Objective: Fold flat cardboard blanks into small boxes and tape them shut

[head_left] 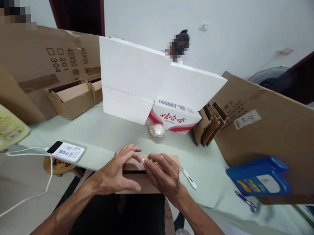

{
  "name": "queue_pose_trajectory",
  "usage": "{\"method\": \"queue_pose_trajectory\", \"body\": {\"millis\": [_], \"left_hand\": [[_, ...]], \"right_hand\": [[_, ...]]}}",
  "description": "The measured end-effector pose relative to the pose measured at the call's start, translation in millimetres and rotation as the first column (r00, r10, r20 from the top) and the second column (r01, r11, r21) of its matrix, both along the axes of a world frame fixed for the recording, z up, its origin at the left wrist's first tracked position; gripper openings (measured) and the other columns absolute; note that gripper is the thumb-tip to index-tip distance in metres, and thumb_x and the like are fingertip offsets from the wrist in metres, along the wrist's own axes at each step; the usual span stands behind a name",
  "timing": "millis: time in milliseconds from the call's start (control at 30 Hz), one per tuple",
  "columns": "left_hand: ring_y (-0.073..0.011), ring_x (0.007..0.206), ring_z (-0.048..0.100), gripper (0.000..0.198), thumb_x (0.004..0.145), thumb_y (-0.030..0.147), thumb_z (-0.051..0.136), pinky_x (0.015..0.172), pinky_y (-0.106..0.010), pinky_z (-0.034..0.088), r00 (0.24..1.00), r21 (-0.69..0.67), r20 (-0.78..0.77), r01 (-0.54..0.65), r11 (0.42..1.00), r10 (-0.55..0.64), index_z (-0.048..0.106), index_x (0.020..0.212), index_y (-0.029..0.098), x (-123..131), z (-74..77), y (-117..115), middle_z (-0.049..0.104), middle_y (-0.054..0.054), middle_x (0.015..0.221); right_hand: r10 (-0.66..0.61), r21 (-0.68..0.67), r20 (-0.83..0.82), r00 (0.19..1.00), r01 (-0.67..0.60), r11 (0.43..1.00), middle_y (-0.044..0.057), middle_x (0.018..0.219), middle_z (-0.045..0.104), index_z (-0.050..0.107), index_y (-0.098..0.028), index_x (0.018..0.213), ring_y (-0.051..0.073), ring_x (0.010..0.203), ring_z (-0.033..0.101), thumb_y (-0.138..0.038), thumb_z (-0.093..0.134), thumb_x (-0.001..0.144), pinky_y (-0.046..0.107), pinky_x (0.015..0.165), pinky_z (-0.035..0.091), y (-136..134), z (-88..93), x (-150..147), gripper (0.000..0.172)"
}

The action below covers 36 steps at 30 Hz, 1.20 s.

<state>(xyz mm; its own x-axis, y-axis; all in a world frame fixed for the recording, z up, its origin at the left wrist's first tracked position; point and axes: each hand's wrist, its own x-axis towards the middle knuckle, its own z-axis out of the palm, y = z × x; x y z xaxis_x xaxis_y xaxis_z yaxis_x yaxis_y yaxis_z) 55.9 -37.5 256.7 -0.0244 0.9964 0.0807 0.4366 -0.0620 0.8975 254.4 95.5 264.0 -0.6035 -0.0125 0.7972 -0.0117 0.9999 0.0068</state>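
A flat brown cardboard piece (143, 185) lies at the table's near edge, partly hanging over it, with a dark gap across its middle. My left hand (116, 170) is over its left part, thumb and fingers spread and nothing held between them. My right hand (163, 171) rests over its right part with fingers pressed together. A tiny shiny bit shows at those fingertips, too small to name. Beside the right hand lies a white utility knife (189, 178). Just beyond both hands sits a round, shiny, clear-wrapped bundle (157, 130).
White panels (133, 69) and a red-and-white carton (175, 117) stand behind. Folded cardboard boxes (77, 99) are at left, more cardboard pieces (208, 123) at right. A power bank (66, 151) with a white cable, a yellow jug (6, 125), a blue bottle (260, 177) and a pen (245, 200) lie around.
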Motion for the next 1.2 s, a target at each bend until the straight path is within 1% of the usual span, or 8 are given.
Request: {"method": "queue_pose_trajectory", "body": {"millis": [133, 267, 367, 533, 667, 900, 1033, 1200], "left_hand": [[-0.0473, 0.169, 0.019, 0.116, 0.057, 0.045, 0.107, 0.132, -0.075, 0.021, 0.951, -0.009, -0.308, 0.035, 0.999, -0.036, 0.048, 0.155, 0.027, 8.5, -9.8, -10.6, 0.037, -0.02, 0.176], [-0.0474, 0.169, 0.016, 0.13, 0.061, 0.018, 0.099, 0.133, -0.074, 0.021, 0.835, -0.032, -0.545, 0.074, 0.997, -0.079, 0.029, 0.169, 0.029, 19.9, -21.1, -22.1, 0.027, -0.02, 0.181], [-0.0451, 0.165, 0.03, 0.125, 0.063, 0.007, 0.087, 0.133, -0.069, 0.026, 0.773, 0.012, -0.63, 0.101, 0.995, -0.071, 0.026, 0.17, 0.028, 25.2, -25.6, -25.6, 0.031, -0.021, 0.178], [-0.0482, 0.159, 0.035, 0.128, 0.059, 0.006, 0.082, 0.13, -0.07, 0.029, 0.717, 0.107, -0.696, 0.134, 0.985, -0.022, 0.024, 0.171, 0.029, 24.6, -33.8, -25.5, 0.036, -0.019, 0.174], [-0.0447, 0.16, 0.034, 0.125, 0.061, 0.007, 0.079, 0.132, -0.068, 0.026, 0.714, 0.146, -0.7, 0.156, 0.977, -0.009, 0.024, 0.172, 0.029, 16.9, -38.6, -29.3, 0.038, -0.017, 0.172], [-0.0405, 0.155, 0.04, 0.113, 0.072, 0.012, 0.078, 0.127, -0.062, 0.035, 0.75, 0.189, -0.66, 0.104, 0.976, 0.048, 0.028, 0.171, 0.033, -24.1, -16.8, -37.6, 0.04, -0.014, 0.17], [-0.04, 0.145, 0.05, 0.109, 0.072, 0.014, 0.075, 0.12, -0.058, 0.042, 0.74, 0.165, -0.663, -0.006, 0.986, 0.115, 0.032, 0.169, 0.036, -51.7, -10.2, -35.0, 0.047, -0.012, 0.165], [-0.0381, 0.14, 0.054, 0.113, 0.069, 0.012, 0.071, 0.115, -0.052, 0.045, 0.718, 0.151, -0.679, -0.067, 0.986, 0.153, 0.029, 0.17, 0.038, -66.5, -22.1, -24.0, 0.049, -0.01, 0.162]], "right_hand": [[-0.051, -0.154, -0.066, 0.997, 0.04, 0.987, 0.009, 0.101, 0.079, 0.071, -0.023, 0.111, 0.02, 0.084, 0.072, -0.002, 0.069, 0.097, 0.034, 0.075, 0.059, 3.4, 3.5, 0.7, 0.025], [-0.033, -0.418, -0.119, 0.992, -0.02, 0.908, 0.006, 0.1, 0.08, 0.075, -0.024, 0.105, 0.02, 0.09, 0.076, -0.005, 0.069, 0.098, 0.033, 0.082, 0.062, 5.4, 10.4, 0.2, 0.022], [-0.067, -0.634, -0.095, 0.993, -0.008, 0.773, 0.003, 0.093, 0.081, 0.08, -0.025, 0.097, 0.018, 0.084, 0.076, -0.015, 0.071, 0.1, 0.029, 0.075, 0.062, 6.8, 15.7, 0.2, 0.014], [-0.195, -0.887, -0.069, 0.978, 0.029, 0.46, 0.004, 0.083, 0.082, 0.084, -0.022, 0.089, 0.014, 0.063, 0.069, -0.04, 0.078, 0.098, 0.026, 0.059, 0.061, 25.1, 26.1, 4.4, 0.021], [-0.263, -0.927, -0.163, 0.951, -0.056, 0.372, 0.006, 0.084, 0.083, 0.082, -0.021, 0.085, 0.017, 0.068, 0.072, -0.046, 0.083, 0.09, 0.025, 0.056, 0.061, 57.9, 33.2, 7.8, 0.026], [-0.377, -0.913, -0.144, 0.915, 0.024, 0.407, 0.006, 0.081, 0.081, 0.08, -0.019, 0.087, 0.017, 0.067, 0.071, -0.049, 0.085, 0.084, 0.027, 0.057, 0.06, 122.9, 18.7, 2.5, 0.031], [-0.408, -0.848, -0.12, 0.905, 0.12, 0.516, 0.004, 0.077, 0.078, 0.079, -0.018, 0.086, 0.018, 0.067, 0.071, -0.052, 0.079, 0.09, 0.028, 0.06, 0.059, 168.0, -4.0, -6.3, 0.034], [-0.457, -0.64, -0.098, 0.884, 0.296, 0.709, 0.005, 0.084, 0.079, 0.078, -0.019, 0.095, 0.02, 0.071, 0.072, -0.054, 0.064, 0.101, 0.035, 0.069, 0.061, 229.4, -38.1, -18.1, 0.039]]}}
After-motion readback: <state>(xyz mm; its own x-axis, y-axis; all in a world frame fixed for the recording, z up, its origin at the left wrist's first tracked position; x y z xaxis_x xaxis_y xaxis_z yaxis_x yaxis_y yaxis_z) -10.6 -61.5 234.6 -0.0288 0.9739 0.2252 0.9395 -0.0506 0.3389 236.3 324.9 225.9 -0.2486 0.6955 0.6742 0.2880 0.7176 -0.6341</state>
